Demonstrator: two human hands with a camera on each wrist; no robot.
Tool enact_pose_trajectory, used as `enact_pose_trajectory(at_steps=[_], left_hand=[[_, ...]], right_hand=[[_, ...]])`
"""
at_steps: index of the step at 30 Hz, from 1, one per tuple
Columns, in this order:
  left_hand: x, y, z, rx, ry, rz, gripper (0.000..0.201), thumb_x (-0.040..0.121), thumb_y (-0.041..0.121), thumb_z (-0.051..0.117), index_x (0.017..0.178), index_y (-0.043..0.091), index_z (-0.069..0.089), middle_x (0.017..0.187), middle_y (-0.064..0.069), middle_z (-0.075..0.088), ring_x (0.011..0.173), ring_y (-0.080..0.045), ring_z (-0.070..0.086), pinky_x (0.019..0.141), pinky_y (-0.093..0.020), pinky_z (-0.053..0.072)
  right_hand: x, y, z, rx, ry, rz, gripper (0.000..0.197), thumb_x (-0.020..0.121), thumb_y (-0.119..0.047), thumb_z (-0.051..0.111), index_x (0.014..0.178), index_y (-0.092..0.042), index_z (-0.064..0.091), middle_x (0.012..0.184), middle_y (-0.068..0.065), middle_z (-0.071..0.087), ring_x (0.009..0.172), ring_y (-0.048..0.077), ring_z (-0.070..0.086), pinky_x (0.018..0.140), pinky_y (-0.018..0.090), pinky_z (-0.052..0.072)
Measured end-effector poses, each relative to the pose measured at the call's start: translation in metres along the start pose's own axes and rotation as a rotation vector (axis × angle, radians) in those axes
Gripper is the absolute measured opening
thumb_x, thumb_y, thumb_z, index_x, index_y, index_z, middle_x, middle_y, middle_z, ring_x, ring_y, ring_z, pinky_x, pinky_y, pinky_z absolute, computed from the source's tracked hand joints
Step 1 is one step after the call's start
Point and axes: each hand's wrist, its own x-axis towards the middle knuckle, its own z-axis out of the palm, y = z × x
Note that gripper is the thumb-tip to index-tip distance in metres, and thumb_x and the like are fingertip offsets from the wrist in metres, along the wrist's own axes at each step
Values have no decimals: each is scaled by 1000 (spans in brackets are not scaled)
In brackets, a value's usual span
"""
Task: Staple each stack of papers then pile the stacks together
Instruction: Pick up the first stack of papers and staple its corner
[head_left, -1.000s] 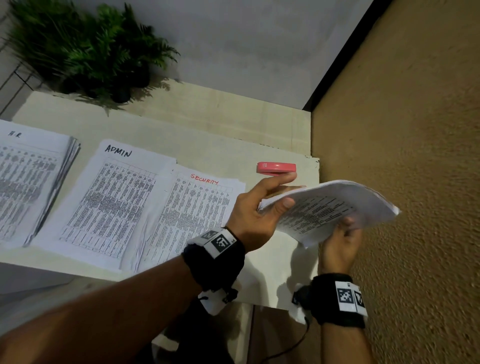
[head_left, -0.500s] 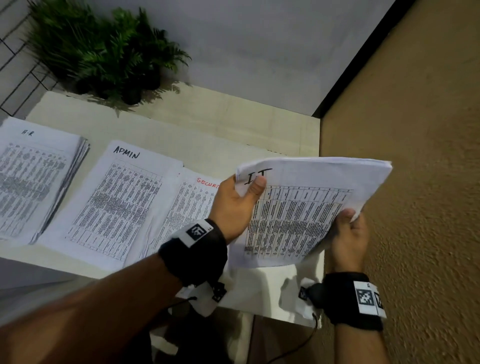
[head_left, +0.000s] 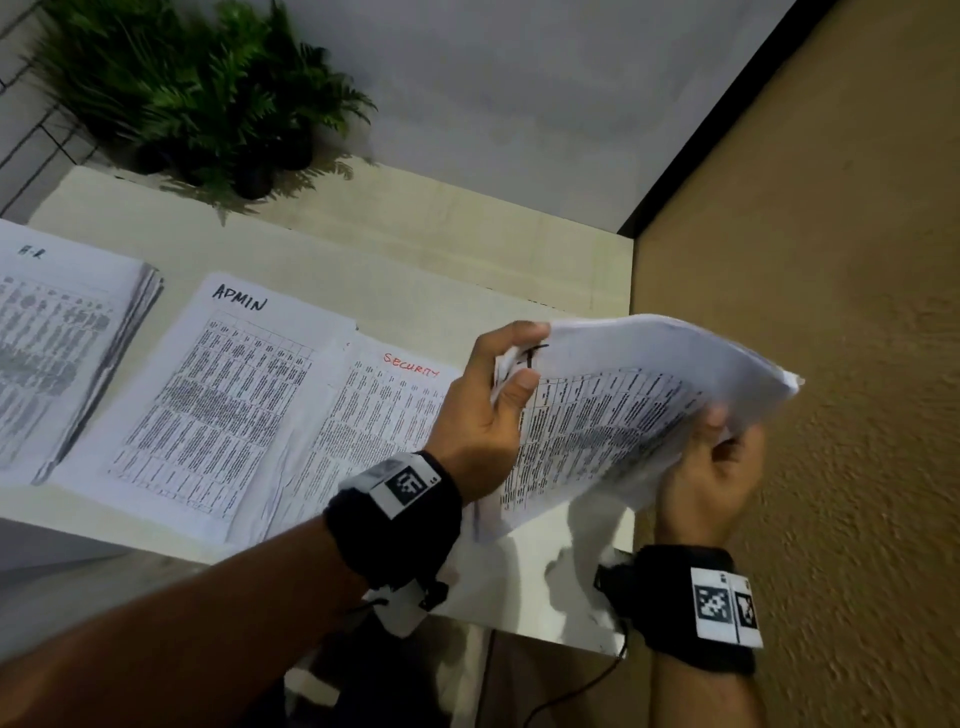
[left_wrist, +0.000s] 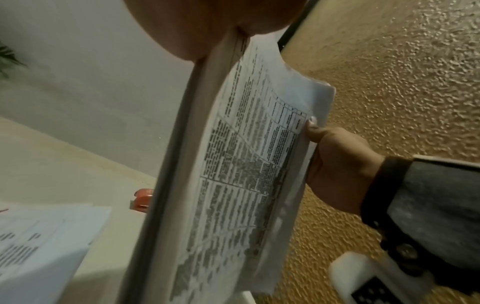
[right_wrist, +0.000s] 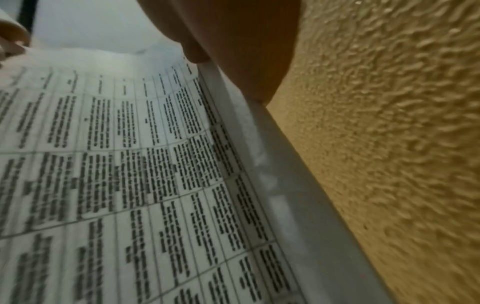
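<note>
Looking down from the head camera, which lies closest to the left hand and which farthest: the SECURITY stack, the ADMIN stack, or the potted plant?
Measured from the left hand:
1. SECURITY stack, right beside it on the table.
2. ADMIN stack, farther left.
3. Potted plant, at the far back left.

Paper stack (right_wrist: 145, 168) seen close up, printed table of small dark text on top sheet, sheet edges fanned along right side. Stack edge gripped by right hand (right_wrist: 233, 41) at top. Fingertips (right_wrist: 13, 37) of other hand glimpsed at upper left corner. Textured tan wall (right_wrist: 389, 144) at right.
</note>
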Motion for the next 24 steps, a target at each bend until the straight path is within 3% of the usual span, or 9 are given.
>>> enact_pose_trajectory(at_steps=[3,6,8,11,13,15,17,20,24], left_hand=[[-9,-2,10,39,-32,2,40,90,26,44,101,64,42,98,41,55,78,-12,59,81,-35,51],[-12,-4,14,69,-62,-10,37,88,30,43,98,66,41,98,43,55,84,-42,59,76,-44,49],[-12,-5,15,30,-92,-51,44,88,27,49,101,68,41,94,41,58,82,-34,61,71,-34,51],[-15,-13,17,-31,-123,-189,52,82,29,61,116,63,43,105,36,61,94,-12,66,86,-30,52],[-19,-20,18,-63,-65,-276,43,77,41,61,119,34,58,109,15,69,103,-13,66,94,-40,52],[-17,-19,14,-81,14,-346,43,78,46,59,106,13,65,98,-3,74,93,-17,70,87,-45,55],[-10,-16,6,-31,36,-337,27,87,34,56,102,13,64,91,-2,73,86,-17,70,80,-35,58],[5,-7,-16,16,70,-297,22,93,21,52,113,14,60,93,11,67,87,0,64,71,-6,51],[25,-8,-49,114,242,-240,21,92,15,53,109,10,65,97,3,69,90,-9,65,74,-11,49]], right_hand=[[-13,9,-4,28,18,99,75,81,-65,57,125,-4,51,111,10,65,105,21,63,89,42,52],[-13,8,-10,20,20,87,44,87,-54,51,113,-19,53,99,-13,68,94,2,63,84,27,52],[-6,-1,-11,18,62,26,20,93,-41,41,101,-26,52,88,-26,67,82,-11,59,75,12,47],[1,-11,-6,36,151,-24,31,94,-56,41,85,-29,54,78,-15,60,74,-3,53,67,17,43],[3,-11,-3,22,175,-20,39,88,-64,42,78,-29,54,75,-9,53,71,5,47,64,25,40],[8,-10,-1,9,161,-36,40,89,-64,42,76,-28,52,70,-12,52,69,6,45,62,28,38],[14,-17,5,8,89,-27,36,90,-60,42,78,-28,54,70,-16,58,68,2,50,63,24,41],[28,-16,21,14,-76,141,30,89,-59,40,88,-34,58,86,-13,65,78,2,62,67,22,51],[67,28,56,-308,-279,244,7,96,-29,50,101,-31,54,96,-4,66,87,14,61,85,36,51]])
